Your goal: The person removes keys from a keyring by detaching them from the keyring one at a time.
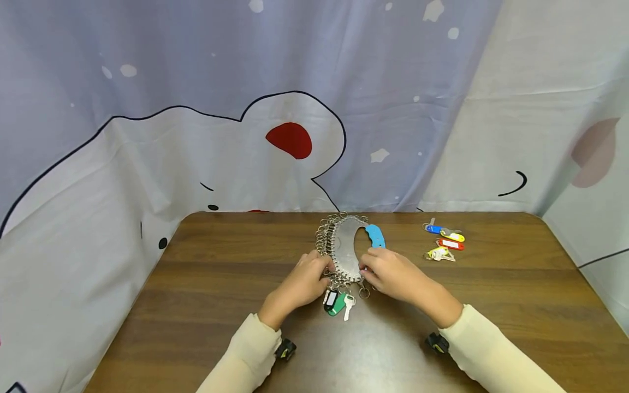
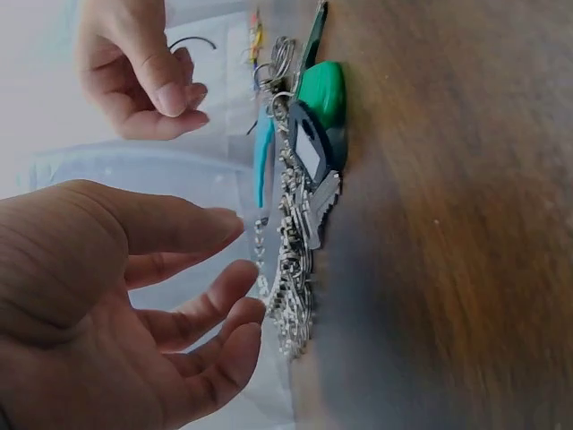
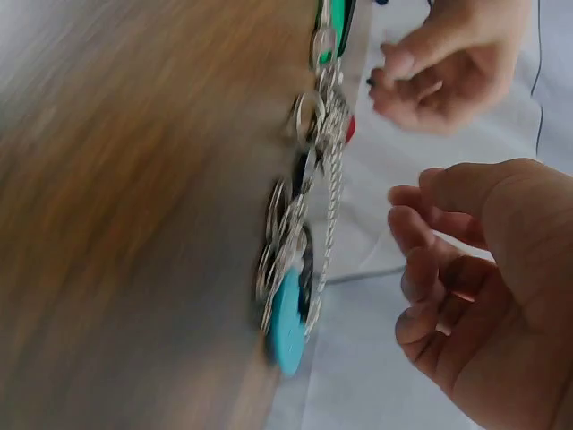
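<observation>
A crescent-shaped metal key holder (image 1: 346, 245) with a blue grip (image 1: 375, 236) lies on the table, its toothed outer edge lined with many small split rings (image 1: 323, 236). Beside its left edge is my left hand (image 1: 301, 281), thumb and fingers apart in the left wrist view with nothing between them. On the other side my right hand (image 1: 395, 273) hovers by the inner curve, fingers loosely bent and holding nothing visible. A black key tag (image 1: 331, 298), a green key tag (image 1: 337, 305) and a silver key (image 1: 349, 305) hang at the near edge.
Several tagged keys lie in a group at the back right, with a blue tag (image 1: 434, 229), a red tag (image 1: 449, 244) and yellow tags (image 1: 452, 236). A printed curtain (image 1: 196, 158) hangs behind the brown wooden table (image 1: 221, 240).
</observation>
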{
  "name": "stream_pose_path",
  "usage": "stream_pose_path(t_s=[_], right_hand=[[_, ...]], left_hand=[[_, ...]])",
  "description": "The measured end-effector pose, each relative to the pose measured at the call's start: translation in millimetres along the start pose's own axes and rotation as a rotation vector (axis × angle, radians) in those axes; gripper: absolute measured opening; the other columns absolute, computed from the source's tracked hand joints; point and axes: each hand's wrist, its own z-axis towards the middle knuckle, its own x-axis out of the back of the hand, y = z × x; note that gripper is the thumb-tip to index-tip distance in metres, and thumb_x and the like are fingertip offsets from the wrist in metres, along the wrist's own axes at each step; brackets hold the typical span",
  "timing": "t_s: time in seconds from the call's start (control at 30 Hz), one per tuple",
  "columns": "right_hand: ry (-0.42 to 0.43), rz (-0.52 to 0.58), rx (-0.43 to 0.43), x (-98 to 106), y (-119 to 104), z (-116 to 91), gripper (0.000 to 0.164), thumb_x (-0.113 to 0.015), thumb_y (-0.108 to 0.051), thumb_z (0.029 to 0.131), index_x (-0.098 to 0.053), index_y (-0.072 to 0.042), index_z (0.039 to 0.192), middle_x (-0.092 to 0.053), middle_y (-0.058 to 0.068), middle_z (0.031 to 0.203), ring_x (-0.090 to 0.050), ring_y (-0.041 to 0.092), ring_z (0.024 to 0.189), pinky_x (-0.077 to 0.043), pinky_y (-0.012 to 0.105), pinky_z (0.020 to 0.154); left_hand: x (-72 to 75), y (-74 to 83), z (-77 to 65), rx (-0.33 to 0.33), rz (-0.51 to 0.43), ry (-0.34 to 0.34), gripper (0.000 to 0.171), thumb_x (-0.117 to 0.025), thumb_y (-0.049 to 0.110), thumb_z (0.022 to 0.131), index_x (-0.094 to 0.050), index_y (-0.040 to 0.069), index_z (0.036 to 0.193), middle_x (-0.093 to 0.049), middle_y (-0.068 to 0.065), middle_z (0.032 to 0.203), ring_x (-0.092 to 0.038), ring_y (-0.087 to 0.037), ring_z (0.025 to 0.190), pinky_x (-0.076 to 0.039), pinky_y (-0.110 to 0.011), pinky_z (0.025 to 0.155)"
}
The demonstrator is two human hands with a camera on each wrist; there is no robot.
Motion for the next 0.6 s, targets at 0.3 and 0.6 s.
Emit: stream_pose_path(t_s=[0.3,0.6], right_hand=[[-0.203,0.013,-0.147,-14,-30,15,0.027,-0.071,-0.032,0.085,-0.057,-0.018,0.066,-0.054,-0.005,0.061,-0.053,0.012,0.057,-0.048,0.037,0.048],[-0.281,-0.057,-0.319,-25,-41,22,0.030,-0.073,-0.029,0.082,-0.056,-0.016,0.061,-0.061,0.007,0.065,-0.058,0.026,0.054,-0.050,0.047,0.045]], left_hand=[[-0.4,3.1,2.4,0.048,-0.030,-0.029,0.013,-0.072,0.009,0.079,-0.064,0.008,0.089,-0.051,-0.004,0.091,-0.049,-0.028,0.090,-0.044,-0.040,0.078],[-7.8,6.1,5.3,0.072,-0.034,-0.042,0.012,-0.072,0.009,0.078,-0.063,0.008,0.086,-0.053,-0.005,0.090,-0.050,-0.029,0.090,-0.044,-0.041,0.078]])
